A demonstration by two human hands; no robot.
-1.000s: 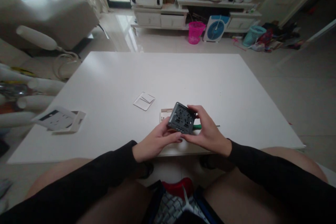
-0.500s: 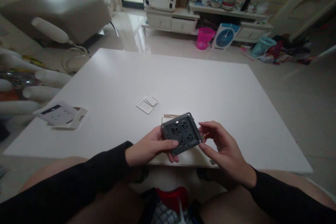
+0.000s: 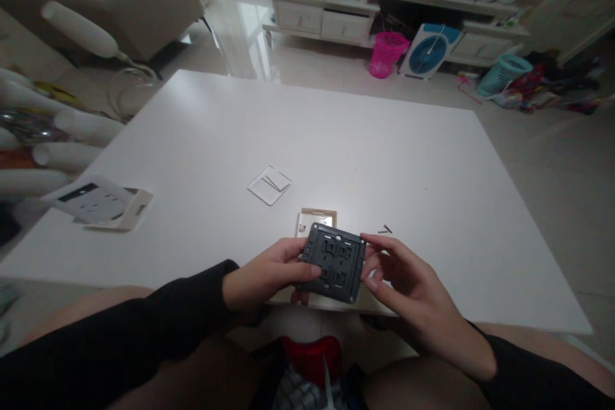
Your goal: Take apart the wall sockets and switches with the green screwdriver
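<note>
A dark grey wall socket plate [image 3: 336, 264] is tilted above the table's near edge, its slotted face turned up towards me. My left hand [image 3: 271, 272] grips its left side, thumb on the face and fingers underneath. At the right edge, the index finger of my right hand [image 3: 403, 282] touches the upper corner. That hand's thumb and curled fingers are close against the side; whether they pinch anything small is unclear. Behind the plate a white and beige box-like piece [image 3: 318, 213], partly hidden, lies on the table. Two small screws [image 3: 385, 230] lie to its right.
A square clear-looking panel with thin strips [image 3: 270, 186] lies on the white table [image 3: 298, 122]. At the table's left are printed paper and an open white box [image 3: 134, 211]. White rolls [image 3: 72, 157] crowd the left edge. Beyond stand a pink basket [image 3: 387, 54] and a fan [image 3: 427, 51].
The plate has turned clockwise and come slightly lower, uncovering more of the piece behind it. My right hand has moved a little down and right. The screws now show, and the view has tilted down.
</note>
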